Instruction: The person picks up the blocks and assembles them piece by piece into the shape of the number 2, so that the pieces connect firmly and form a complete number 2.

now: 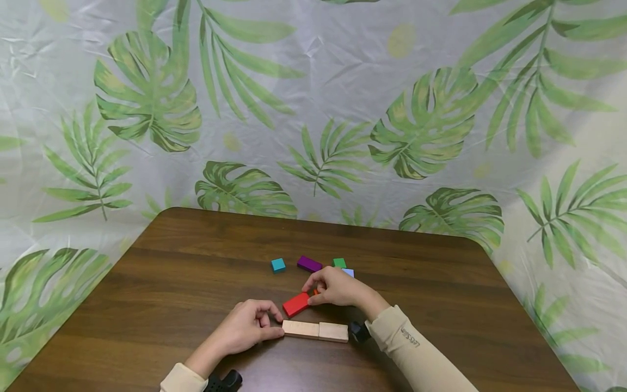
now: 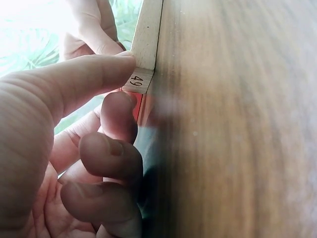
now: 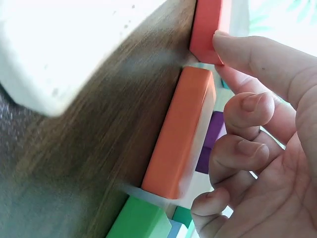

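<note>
Two plain wooden blocks lie end to end in a row. My left hand (image 1: 247, 326) holds the left end of the left wooden block (image 1: 301, 329), thumb at its near corner and index finger at its far corner. In the left wrist view, that end of the wooden block (image 2: 138, 79) bears a printed 49. Just behind the row, my right hand (image 1: 338, 288) pinches the right end of a red block (image 1: 296, 304) between thumb and index finger. An orange block (image 3: 178, 134) lies under the right hand, mostly hidden in the head view. The right wooden block (image 1: 334, 332) lies untouched.
Farther back on the brown table (image 1: 206, 239) are a cyan block (image 1: 278, 265), a purple block (image 1: 309, 264), a green block (image 1: 339, 262) and a light blue block (image 1: 348, 272), partly covered by the right hand. A leaf-patterned curtain (image 1: 333, 98) hangs behind the table.
</note>
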Demonstrator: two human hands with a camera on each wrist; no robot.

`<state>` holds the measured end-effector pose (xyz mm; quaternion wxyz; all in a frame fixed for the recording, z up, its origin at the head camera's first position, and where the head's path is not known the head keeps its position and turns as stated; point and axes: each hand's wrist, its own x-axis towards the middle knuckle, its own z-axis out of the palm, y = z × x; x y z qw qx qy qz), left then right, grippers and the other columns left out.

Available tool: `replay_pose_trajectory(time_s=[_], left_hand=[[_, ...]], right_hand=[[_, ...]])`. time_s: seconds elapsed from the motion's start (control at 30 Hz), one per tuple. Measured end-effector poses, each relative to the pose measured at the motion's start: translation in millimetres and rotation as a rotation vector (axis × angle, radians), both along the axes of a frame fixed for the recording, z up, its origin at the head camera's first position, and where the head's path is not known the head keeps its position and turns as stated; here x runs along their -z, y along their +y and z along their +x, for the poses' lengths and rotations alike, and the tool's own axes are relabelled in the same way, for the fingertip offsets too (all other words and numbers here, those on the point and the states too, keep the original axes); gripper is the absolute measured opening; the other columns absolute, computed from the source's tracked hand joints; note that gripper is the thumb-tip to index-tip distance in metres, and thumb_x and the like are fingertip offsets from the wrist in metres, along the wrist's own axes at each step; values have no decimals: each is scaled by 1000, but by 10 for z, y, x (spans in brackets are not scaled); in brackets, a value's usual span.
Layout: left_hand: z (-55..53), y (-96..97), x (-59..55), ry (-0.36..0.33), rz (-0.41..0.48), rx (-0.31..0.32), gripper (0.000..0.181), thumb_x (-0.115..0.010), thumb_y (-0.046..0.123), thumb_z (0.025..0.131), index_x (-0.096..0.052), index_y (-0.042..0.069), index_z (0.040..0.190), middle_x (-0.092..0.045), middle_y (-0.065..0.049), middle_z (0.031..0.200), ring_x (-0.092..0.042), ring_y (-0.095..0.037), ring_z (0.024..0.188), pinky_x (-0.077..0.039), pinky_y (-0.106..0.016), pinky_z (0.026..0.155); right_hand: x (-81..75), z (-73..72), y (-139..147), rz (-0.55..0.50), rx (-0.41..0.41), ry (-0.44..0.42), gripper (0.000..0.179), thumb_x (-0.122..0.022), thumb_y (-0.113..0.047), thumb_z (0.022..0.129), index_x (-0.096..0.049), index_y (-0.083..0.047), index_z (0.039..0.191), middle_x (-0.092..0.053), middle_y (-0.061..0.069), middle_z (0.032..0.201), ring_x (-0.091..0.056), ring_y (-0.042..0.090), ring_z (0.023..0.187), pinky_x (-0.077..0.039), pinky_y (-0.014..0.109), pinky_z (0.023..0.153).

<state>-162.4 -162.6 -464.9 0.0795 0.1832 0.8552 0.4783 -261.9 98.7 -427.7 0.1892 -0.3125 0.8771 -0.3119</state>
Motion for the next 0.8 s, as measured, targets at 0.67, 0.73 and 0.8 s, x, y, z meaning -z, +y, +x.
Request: replay_pose_trajectory(time_s=[0.67,0.73,0.8], left_hand=[[-8,7,1,-8,6,-3,20,-89,27,88,-74,16,92,-58,8,63,-46,1,52,-35,-20,50],[-6,6,2,-7,6,-3,20,-89,27,88,-74,16,92,-58,8,63,-46,0,52,-35,-21,50],[-3,5,3,-7,8,-3,20,-89,27,88,-74,16,92,-59,8,63,-46,0,52,-35,-21,50]], right_hand=[[26,79,-64,6,5,-18,19,-84,-15,94,-79,-12,111,-44,-7,61,-35,7,56,-29,22,54],[30,81,-67,8,7,-17,18,-84,-15,94,-79,-12,111,-44,-7,61,-35,7,56,-29,22,54],[35,82,-68,10,7,-16,18,-84,-16,94,-79,-13,111,-44,-7,61,-35,7,56,-29,22,54]])
